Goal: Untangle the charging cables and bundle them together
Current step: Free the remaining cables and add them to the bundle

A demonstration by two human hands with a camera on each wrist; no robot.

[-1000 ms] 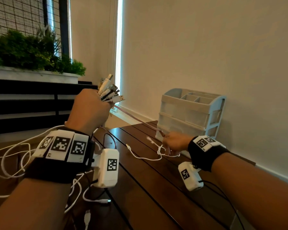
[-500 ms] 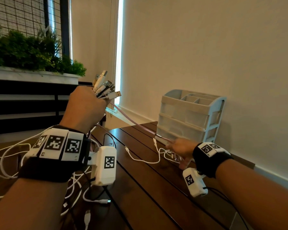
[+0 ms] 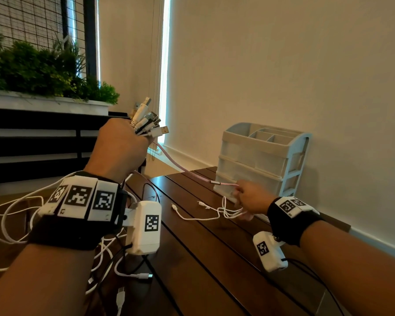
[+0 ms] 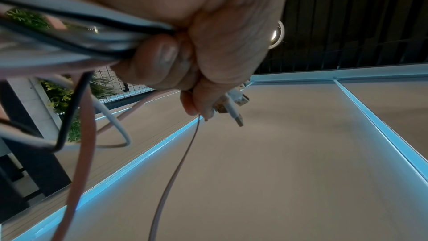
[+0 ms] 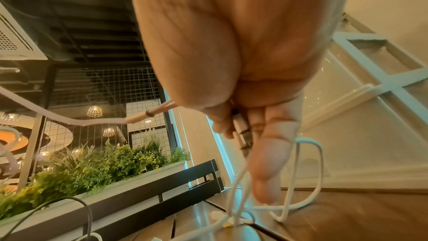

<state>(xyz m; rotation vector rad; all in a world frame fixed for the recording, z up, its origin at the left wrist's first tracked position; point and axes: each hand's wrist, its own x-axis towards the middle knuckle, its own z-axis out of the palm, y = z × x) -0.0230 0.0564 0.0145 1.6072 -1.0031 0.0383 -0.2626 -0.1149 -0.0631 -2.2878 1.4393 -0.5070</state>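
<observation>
My left hand (image 3: 120, 147) is raised in a fist round a bunch of charging cables, with their USB plugs (image 3: 147, 123) fanned out above the knuckles. The left wrist view shows the fingers (image 4: 162, 58) curled round white, black and pink cords. A pink cable (image 3: 180, 167) runs taut from that fist down to my right hand (image 3: 249, 197), which pinches its thin split ends just past the metal splitter (image 3: 216, 183). White cable ends (image 3: 203, 215) lie on the dark wooden table (image 3: 214, 258) beside the right hand. More white cord (image 3: 12, 215) loops below the left wrist.
A pale plastic drawer organizer (image 3: 262, 160) stands against the wall right behind my right hand. A planter with green plants (image 3: 43, 74) sits on a dark shelf at the left. Loose plugs (image 3: 144, 275) lie on the table near its front.
My right hand has slid along the pink cable toward the organizer and to the right, drawing the cable straighter. The left fist has risen slightly with the plugs.
</observation>
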